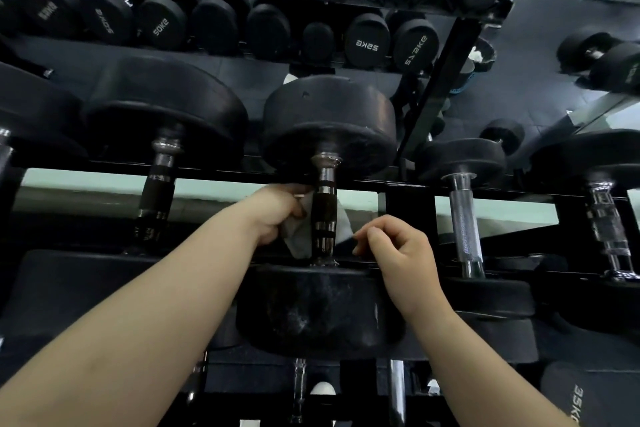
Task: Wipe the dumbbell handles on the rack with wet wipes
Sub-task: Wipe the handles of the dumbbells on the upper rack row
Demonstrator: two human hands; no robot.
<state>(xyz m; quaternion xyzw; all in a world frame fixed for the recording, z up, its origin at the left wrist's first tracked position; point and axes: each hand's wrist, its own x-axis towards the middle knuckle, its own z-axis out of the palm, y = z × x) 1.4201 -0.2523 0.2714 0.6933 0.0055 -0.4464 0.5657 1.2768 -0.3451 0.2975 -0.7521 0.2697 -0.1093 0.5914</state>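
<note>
Black steel rack [410,215] spans the view. Its tier is packed with black rubber dumbbells lying side by side, their heads nearly touching.

The middle dumbbell [329,122] has one head far from the person and one near. Its handle [324,208], dark with chrome bands, bridges the open gap between the rack's two rails. A neighbouring handle [156,191] lies to the left and a chrome handle [464,219] to the right. Both are well apart from the middle one, so there is free room on each side, though a rack post narrows the right side.

The left hand [277,213] is just left of the middle handle, its fingers curled tight around a bunched white wet wipe [298,241]. The wipe passes behind the handle and shows on both sides. The right hand [398,250] has curled fingers, and its thumb and forefinger pinch the wipe's right edge.
</note>
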